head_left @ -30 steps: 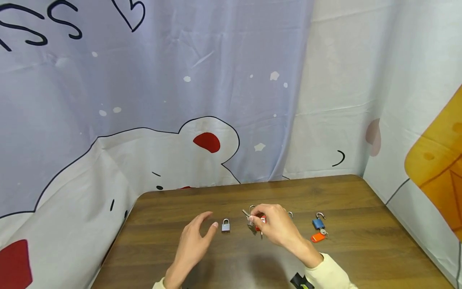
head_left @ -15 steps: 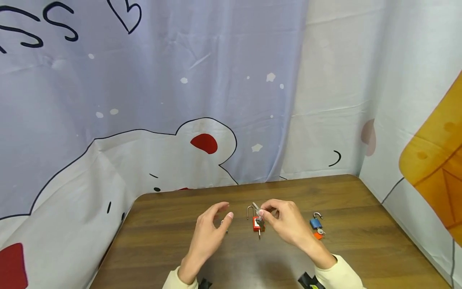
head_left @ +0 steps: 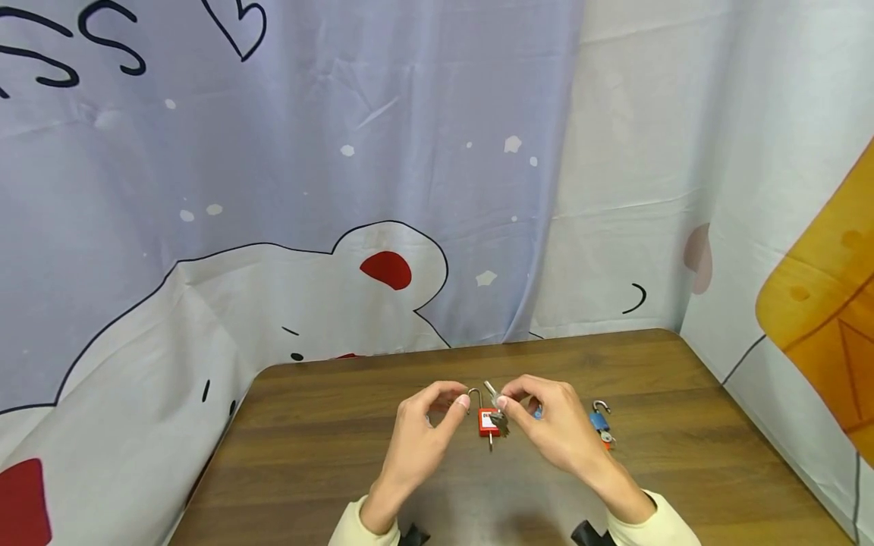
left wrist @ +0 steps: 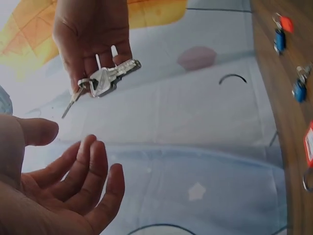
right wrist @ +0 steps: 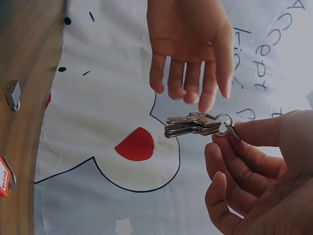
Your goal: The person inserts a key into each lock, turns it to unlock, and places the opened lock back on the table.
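Note:
My right hand point(head_left: 556, 428) pinches a bunch of keys point(right wrist: 193, 123) at its ring, between thumb and index finger. Several silver keys stick out from it towards my left hand point(head_left: 423, 436), which hovers just beside them with bent, spread fingers and nothing in its grasp. Below the keys, a red padlock point(head_left: 486, 415) lies on the table with its shackle raised and a key in its base. A silver padlock point(right wrist: 13, 95) is mostly hidden behind my left hand in the head view.
At the right of the wooden table point(head_left: 683, 455) lies a blue padlock point(head_left: 598, 422) with raised shackle and an orange tag point(left wrist: 286, 23). Another blue padlock point(left wrist: 299, 90) is mostly hidden by my right hand in the head view. A printed curtain point(head_left: 478, 189) hangs behind the table.
My left hand has moved right and now covers the silver padlock. My right hand has shifted slightly right with the keys, uncovering the red padlock.

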{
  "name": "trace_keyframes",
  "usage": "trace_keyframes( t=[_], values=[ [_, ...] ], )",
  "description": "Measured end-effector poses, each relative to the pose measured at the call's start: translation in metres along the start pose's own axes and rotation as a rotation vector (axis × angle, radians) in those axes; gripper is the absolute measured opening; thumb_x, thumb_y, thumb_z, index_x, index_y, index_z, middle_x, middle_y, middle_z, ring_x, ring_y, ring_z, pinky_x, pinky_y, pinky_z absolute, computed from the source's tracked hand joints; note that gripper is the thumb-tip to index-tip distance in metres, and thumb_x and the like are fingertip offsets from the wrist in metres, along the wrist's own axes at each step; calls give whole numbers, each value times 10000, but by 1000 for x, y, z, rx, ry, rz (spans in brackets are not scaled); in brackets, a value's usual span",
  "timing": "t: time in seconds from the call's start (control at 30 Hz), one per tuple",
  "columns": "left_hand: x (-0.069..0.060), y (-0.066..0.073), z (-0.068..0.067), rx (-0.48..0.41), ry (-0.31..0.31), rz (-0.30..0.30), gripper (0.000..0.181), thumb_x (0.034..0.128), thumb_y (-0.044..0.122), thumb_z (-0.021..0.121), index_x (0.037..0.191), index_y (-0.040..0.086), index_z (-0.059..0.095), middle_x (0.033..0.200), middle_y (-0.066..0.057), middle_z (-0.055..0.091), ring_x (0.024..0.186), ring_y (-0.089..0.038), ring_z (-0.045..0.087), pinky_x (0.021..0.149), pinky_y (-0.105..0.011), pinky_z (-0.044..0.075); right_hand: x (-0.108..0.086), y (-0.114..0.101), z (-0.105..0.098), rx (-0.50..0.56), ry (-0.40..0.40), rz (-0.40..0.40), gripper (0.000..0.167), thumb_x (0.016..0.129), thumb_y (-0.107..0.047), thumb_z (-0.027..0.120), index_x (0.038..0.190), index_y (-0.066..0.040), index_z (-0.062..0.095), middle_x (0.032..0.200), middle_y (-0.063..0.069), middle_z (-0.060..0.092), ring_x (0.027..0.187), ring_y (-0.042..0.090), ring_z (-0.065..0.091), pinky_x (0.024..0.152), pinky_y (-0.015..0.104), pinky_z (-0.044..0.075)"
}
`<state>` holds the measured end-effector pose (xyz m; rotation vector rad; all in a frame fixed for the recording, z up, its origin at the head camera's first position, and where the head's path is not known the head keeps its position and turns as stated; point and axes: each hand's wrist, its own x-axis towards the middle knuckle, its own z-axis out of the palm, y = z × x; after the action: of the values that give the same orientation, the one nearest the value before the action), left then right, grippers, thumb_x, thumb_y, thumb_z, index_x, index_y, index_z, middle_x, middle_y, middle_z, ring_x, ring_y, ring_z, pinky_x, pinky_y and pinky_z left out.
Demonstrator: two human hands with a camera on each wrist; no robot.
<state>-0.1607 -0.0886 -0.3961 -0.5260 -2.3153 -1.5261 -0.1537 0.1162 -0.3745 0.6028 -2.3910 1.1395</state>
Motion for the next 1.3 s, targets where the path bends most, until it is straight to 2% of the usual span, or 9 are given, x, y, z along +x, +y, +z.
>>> trace_keyframes(
  t=[0.13,0.4,0.5,0.63,0.77,0.97,1.13,1.3],
  values=[
    [2,9,3,-39,-20,-13,53,937,317,659,926,292,704,820,161,676,786,-62,633,766,-291,525,-2,-3,-2,-17,20,-34,109,853,-139,743,849,-239,700,793,-181,666,664,-37,539,609,211,488],
    [5,15,11,-68,-40,-6,161,946,324,647,866,204,720,734,79,657,701,-62,593,689,-248,488,-6,-4,0,-13,48,-113,165,832,-99,756,831,-249,685,789,-186,650,667,-39,520,596,169,451],
    [5,16,12,-72,-49,-12,253,958,339,627,764,189,685,709,61,638,681,-57,577,673,-236,474,-7,-4,2,-20,66,-181,187,821,-75,763,835,-241,678,804,-182,648,685,-38,527,610,136,439],
    [3,16,13,-80,-68,-19,375,977,320,596,628,183,583,635,59,569,629,-29,522,626,-200,436,-9,-5,4,-77,107,-313,186,808,-70,770,837,-221,665,830,-167,650,740,-9,581,674,132,455],
    [3,16,13,-85,-70,-18,400,981,281,587,599,163,557,574,95,473,563,-6,431,541,-181,366,-9,-7,7,-121,150,-396,186,794,-77,777,834,-214,658,834,-152,652,765,36,622,712,179,481],
    [2,17,13,-82,-68,-31,389,975,245,590,599,152,554,561,94,433,543,6,385,515,-176,325,-9,-6,8,-150,156,-397,163,795,-99,776,839,-206,661,844,-145,654,776,36,621,708,193,489],
    [2,17,13,-89,-76,-47,356,970,183,586,616,157,571,575,89,438,553,6,400,525,-170,332,-9,-4,8,-176,135,-369,137,801,-163,781,864,-201,666,880,-134,654,820,34,619,726,205,491],
    [2,19,12,-99,-76,-47,320,967,151,588,648,160,612,578,80,429,543,3,392,514,-170,322,-8,-2,8,-184,151,-377,164,773,-162,792,878,-181,667,927,-100,653,863,65,614,751,231,492]
  ],
)
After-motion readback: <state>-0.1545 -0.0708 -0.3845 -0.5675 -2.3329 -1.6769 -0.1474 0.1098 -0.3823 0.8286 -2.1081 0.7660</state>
